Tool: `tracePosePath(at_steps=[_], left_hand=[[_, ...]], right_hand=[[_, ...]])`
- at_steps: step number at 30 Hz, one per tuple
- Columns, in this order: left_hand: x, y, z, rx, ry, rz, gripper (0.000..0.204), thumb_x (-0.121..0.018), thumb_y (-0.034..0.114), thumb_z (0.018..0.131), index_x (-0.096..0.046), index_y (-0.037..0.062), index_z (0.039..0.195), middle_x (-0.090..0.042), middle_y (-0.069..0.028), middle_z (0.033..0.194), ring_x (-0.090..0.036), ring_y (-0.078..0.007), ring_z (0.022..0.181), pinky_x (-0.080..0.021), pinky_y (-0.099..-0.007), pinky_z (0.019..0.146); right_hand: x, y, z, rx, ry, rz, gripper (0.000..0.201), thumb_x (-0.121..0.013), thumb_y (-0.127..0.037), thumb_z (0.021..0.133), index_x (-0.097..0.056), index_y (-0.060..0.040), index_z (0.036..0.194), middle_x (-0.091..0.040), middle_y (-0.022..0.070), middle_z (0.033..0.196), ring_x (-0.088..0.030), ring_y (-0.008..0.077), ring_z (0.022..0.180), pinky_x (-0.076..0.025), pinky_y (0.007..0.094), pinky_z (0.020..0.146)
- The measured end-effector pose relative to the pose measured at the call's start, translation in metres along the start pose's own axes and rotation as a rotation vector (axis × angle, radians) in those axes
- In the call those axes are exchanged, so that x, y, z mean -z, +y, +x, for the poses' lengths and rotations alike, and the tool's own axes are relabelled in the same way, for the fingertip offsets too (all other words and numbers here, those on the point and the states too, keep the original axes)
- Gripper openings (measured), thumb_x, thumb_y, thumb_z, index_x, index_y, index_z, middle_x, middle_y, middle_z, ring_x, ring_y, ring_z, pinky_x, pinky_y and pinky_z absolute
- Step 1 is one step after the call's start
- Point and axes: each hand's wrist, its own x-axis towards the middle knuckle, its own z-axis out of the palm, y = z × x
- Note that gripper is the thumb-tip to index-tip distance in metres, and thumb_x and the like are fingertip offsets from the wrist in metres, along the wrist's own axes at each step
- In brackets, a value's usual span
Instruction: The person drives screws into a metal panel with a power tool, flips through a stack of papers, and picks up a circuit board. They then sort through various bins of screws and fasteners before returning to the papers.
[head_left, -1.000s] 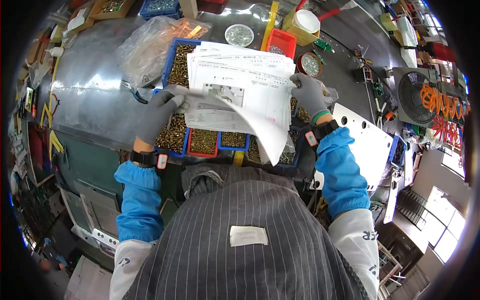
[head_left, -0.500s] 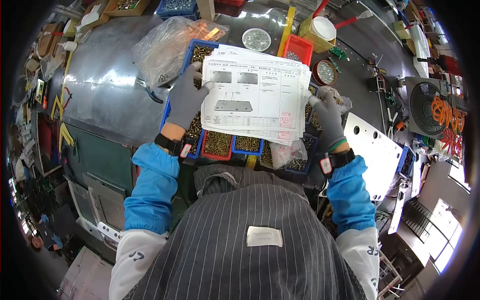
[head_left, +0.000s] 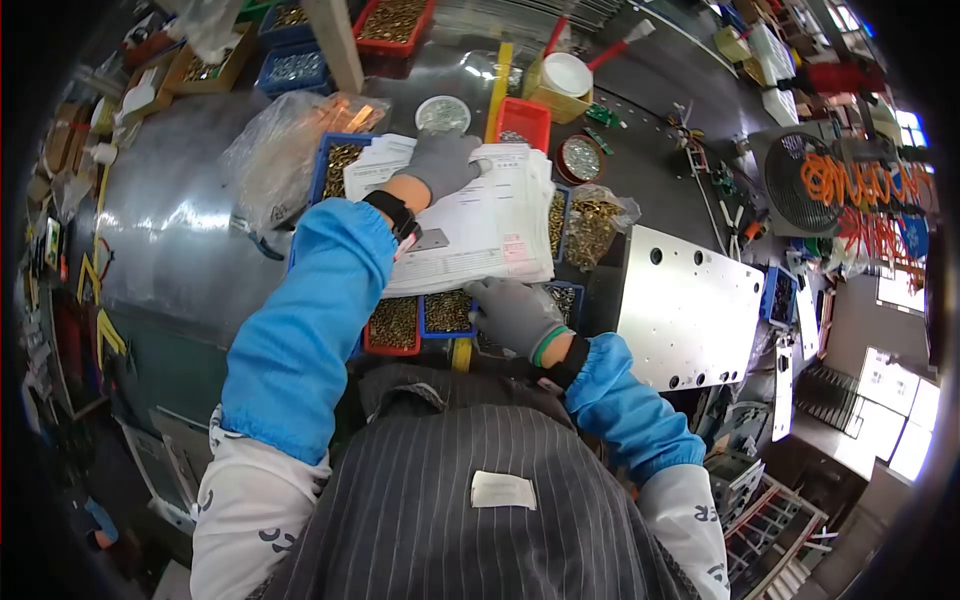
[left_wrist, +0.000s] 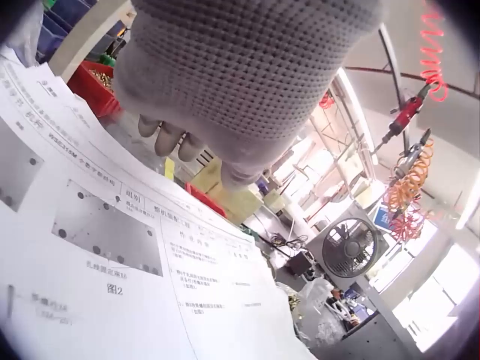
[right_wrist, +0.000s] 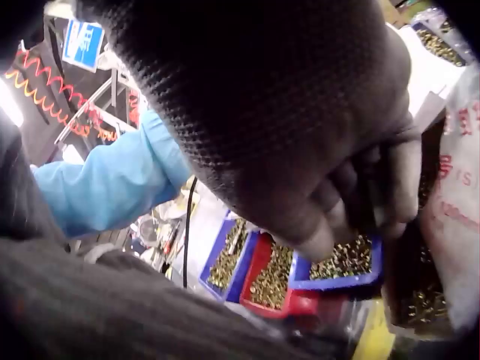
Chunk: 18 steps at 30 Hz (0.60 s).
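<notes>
A stack of printed sheets (head_left: 470, 235) with diagrams and a red stamp lies over bins of small brass-coloured parts. At its far edge is my gloved left hand (head_left: 440, 168), reaching across the top of the papers. The left wrist view shows its fingertips (left_wrist: 169, 141) hanging down beyond the printed page (left_wrist: 112, 285). My gloved right hand (head_left: 512, 315) is at the near edge of the stack, fingertips right by the paper. Seen from the right wrist, its fingers (right_wrist: 322, 232) are loosely bent above the blue bin (right_wrist: 337, 283), with a gap to the thumb.
Red bin (head_left: 393, 335) and blue bin (head_left: 447, 318) show along the near side. A perforated metal plate (head_left: 690, 310) lies at the right, with a bag of brass parts (head_left: 597, 225) beside the papers. Pliers (head_left: 262, 240) and crumpled plastic (head_left: 275, 165) are at the left.
A lifted sheet was laid flat on the stack. My left hand then moved from the left edge to the far edge, and my right hand from the right side to the near edge.
</notes>
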Motion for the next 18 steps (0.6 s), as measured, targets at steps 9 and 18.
tracePosePath(at_steps=[9, 18], left_hand=[[-0.005, -0.016, 0.013, -0.076, -0.058, -0.069, 0.055, -0.055, 0.048, 0.094, -0.055, 0.0139, 0.138, -0.060, -0.0160, 0.131, -0.058, -0.0348, 0.120, -0.042, -0.0454, 0.102], [0.029, -0.018, -0.043, -0.121, 0.348, -0.312, 0.052, -0.059, 0.043, 0.094, -0.058, 0.0109, 0.135, -0.063, -0.0159, 0.129, -0.060, -0.0316, 0.120, -0.045, -0.0442, 0.100]], right_hand=[[-0.005, 0.025, 0.005, -0.146, -0.069, 0.005, 0.024, -0.065, -0.024, 0.084, -0.067, -0.0043, 0.097, -0.067, 0.0195, 0.098, -0.066, 0.0367, 0.095, -0.052, 0.0476, 0.085], [0.099, 0.045, -0.045, -0.373, 0.074, 0.214, 0.040, -0.072, -0.024, 0.083, -0.064, -0.0042, 0.117, -0.070, 0.0173, 0.103, -0.069, 0.0324, 0.095, -0.056, 0.0416, 0.083]])
